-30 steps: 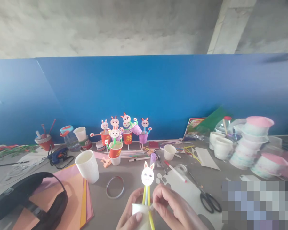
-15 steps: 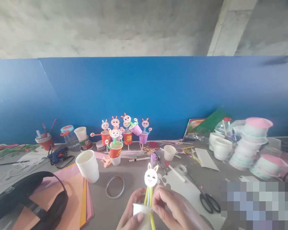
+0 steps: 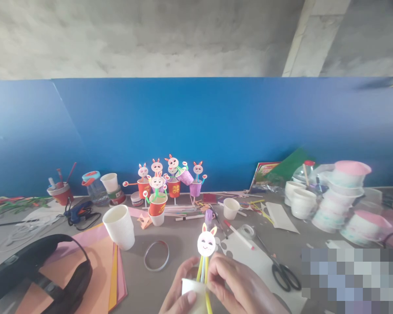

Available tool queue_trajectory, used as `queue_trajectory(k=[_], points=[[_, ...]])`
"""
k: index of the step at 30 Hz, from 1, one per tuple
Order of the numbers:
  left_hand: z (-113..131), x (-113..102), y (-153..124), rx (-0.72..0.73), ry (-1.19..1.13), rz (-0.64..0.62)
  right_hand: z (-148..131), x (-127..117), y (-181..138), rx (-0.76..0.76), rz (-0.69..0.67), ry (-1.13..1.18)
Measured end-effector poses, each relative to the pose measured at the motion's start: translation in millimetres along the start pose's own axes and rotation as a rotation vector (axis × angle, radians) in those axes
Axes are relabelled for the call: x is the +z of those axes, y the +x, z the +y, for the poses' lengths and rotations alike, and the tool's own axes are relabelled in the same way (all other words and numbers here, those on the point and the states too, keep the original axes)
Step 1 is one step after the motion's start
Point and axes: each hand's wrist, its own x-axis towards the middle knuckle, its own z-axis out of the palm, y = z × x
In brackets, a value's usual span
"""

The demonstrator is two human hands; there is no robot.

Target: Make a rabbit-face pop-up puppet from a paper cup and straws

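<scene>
At the bottom centre my left hand [image 3: 180, 291] grips a small white paper cup [image 3: 191, 293]. Yellow and blue straws [image 3: 203, 268] rise out of the cup and carry a white paper bunny face [image 3: 206, 242] with orange ears. My right hand [image 3: 239, 285] pinches the straws at the cup's rim. Both hands are cut off by the lower edge of the view.
A stack of white cups [image 3: 120, 226] and a tape ring [image 3: 156, 255] lie just left of my hands, on a grey table [image 3: 180, 237]. Finished bunny cups [image 3: 165, 185] stand by the blue wall. Scissors [image 3: 283, 274], a marker [image 3: 239, 233], coloured paper [image 3: 101, 266] and black headphones [image 3: 36, 270] lie around.
The bunny face has shifted slightly right and tilted compared with one second ago. My hands stay on the cup and straws with small finger adjustments.
</scene>
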Motion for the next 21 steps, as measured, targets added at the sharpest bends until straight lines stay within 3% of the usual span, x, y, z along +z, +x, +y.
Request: queue_trajectory(k=[12,21], points=[[0.2,0.6,-0.2,0.006,-0.022,-0.032,10.0,11.8,0.7,-0.104,0.071,-0.063],[0.9,-0.5,-1.5,0.038,-0.004,-0.031,14.6,26.3,-2.3,-0.113,0.121,0.098]])
